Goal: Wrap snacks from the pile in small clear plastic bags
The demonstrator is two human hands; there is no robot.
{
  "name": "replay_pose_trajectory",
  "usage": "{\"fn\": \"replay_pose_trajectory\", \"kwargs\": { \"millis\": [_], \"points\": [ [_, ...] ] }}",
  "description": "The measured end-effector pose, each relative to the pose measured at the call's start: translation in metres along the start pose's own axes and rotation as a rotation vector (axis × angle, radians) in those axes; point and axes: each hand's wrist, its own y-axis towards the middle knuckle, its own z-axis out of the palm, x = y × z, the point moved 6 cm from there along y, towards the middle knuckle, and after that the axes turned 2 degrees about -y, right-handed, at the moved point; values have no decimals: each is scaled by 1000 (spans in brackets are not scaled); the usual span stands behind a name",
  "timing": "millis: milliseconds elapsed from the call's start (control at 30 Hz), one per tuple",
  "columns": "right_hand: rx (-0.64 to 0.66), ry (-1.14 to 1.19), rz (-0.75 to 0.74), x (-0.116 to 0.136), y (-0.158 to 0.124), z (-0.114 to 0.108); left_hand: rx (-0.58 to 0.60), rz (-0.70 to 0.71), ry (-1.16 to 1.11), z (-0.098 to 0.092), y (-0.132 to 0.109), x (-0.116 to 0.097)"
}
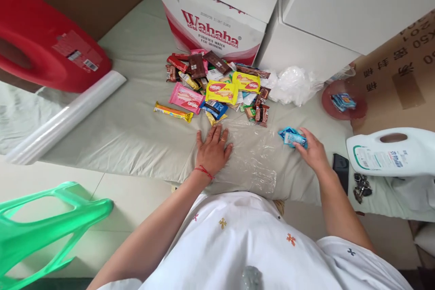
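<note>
My left hand (pixel 213 150) lies flat with fingers apart on the cloth, at the left edge of a clear plastic sheet (pixel 253 156). My right hand (pixel 311 148) grips a blue snack packet (pixel 292 137) low over the cloth, right of the sheet. Beyond my left hand lies a heap of wrapped snacks. In it are yellow wafer packs (pixel 221 92), a pink wafer pack (pixel 186 98), a dark blue packet (pixel 214 109) and brown packets (pixel 261 114). A yellow-orange stick packet (pixel 173 112) lies at the heap's left.
A red bowl (pixel 360 99) with blue packets stands at right, near crumpled white plastic bags (pixel 295 85). A white detergent bottle (pixel 394 152), black phone (pixel 340 172) and keys (pixel 362 187) lie right. At left are a plastic film roll (pixel 68 115), red jug (pixel 50 41) and green stool (pixel 57 215). Boxes (pixel 210 22) stand behind.
</note>
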Motion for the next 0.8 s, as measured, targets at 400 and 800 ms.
{"fn": "replay_pose_trajectory", "kwargs": {
  "millis": [400, 800],
  "points": [
    [34, 11, -15, 6, -15, 27, -30, 17, 37, 3, 1, -2],
    [97, 425, 217, 32, 7, 10, -37, 9, -3, 4, 2, 0]
  ]
}}
